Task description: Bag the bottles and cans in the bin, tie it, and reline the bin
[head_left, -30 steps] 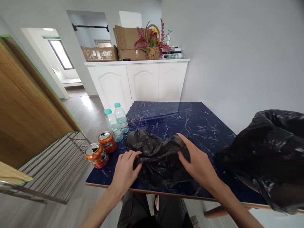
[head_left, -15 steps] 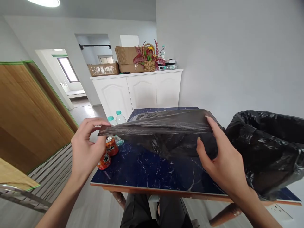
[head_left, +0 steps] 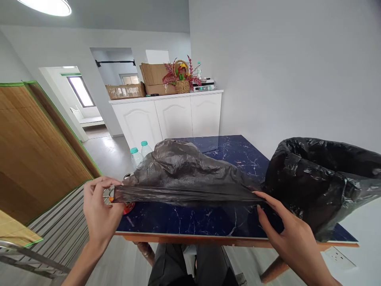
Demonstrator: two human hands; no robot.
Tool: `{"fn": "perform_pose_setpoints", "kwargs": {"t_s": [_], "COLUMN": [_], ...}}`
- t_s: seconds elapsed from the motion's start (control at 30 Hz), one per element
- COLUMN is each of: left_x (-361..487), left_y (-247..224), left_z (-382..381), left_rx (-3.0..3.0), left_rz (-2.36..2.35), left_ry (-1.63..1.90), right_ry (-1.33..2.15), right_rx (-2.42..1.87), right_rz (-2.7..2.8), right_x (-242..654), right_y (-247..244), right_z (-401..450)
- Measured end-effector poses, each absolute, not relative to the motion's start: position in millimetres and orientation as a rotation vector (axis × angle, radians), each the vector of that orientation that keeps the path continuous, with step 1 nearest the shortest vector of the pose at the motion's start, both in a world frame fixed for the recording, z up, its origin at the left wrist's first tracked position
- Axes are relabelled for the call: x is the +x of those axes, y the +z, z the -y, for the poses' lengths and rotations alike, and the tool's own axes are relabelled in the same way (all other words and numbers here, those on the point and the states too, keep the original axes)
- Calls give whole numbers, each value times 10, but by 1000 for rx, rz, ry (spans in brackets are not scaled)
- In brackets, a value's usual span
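Observation:
A thin black plastic bag (head_left: pixel 190 174) is stretched sideways above the blue marbled table (head_left: pixel 208 220), its near edge pulled into a taut strip. My left hand (head_left: pixel 102 208) pinches the strip's left end between thumb and fingers. At the other end, my right hand (head_left: pixel 287 226) holds the edge between thumb and forefinger. Behind my left hand, an orange-red can (head_left: pixel 128 208) is mostly hidden by the bag and fingers. Two clear bottles with teal caps, one of them a bottle (head_left: pixel 136 158) partly covered by the bag, stand at the table's left edge.
A bin lined with a black bag (head_left: pixel 315 190) stands on the table's right end. Beyond the table is a white cabinet (head_left: pixel 175 119) bearing cardboard boxes (head_left: pixel 126 91) and a flower basket (head_left: pixel 182 85). A metal rack (head_left: pixel 62 230) is at the left, a power strip (head_left: pixel 339 257) at lower right.
Both hands have lowered and drawn the bag's edge nearer and tauter. The bag's body now billows up behind the strip, covering more of the cans and bottles. My view has shifted slightly.

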State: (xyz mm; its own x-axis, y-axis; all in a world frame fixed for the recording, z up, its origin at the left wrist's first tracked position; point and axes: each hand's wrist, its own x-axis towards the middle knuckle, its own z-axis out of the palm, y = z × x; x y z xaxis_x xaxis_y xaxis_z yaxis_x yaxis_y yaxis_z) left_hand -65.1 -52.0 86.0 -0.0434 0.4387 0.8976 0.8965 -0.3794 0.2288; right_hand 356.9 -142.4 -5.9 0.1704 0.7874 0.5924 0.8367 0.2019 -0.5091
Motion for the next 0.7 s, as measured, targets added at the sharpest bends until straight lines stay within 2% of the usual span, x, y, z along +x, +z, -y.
{"fn": "perform_pose_setpoints", "kwargs": {"t_s": [0.13, 0.27, 0.33, 0.43, 0.5, 0.53, 0.6, 0.7], "left_x": [-655, -550, -533, -573, -611, -620, -598, -433], "left_y": [759, 598, 544, 571, 660, 716, 820, 880], "left_z": [510, 727, 878, 1111, 1230, 1258, 1201, 755], "left_rx": [-1832, -2236, -2521, -2985, -3122, -3134, -3071, -2854], "left_rz": [1454, 1472, 1365, 1200, 1118, 1099, 1125, 1342], "left_ry": [-1498, -1511, -1318, -765, -486, -457, -626, -1064], "right_ry": [-57, 83, 190, 306, 265, 212, 89, 58], "right_rx": [-1616, -1651, -1669, -1697, -1738, -1750, -1719, -1508], "right_rz": [1606, 1631, 1645, 1715, 1724, 1714, 1691, 1754], "right_x": [3604, 3715, 3829, 4000, 4031, 4003, 3849, 3444], "right_y": [-123, -244, -329, -416, -387, -336, -164, 151], "right_z": [1537, 1571, 1570, 1604, 1674, 1714, 1768, 1656]}}
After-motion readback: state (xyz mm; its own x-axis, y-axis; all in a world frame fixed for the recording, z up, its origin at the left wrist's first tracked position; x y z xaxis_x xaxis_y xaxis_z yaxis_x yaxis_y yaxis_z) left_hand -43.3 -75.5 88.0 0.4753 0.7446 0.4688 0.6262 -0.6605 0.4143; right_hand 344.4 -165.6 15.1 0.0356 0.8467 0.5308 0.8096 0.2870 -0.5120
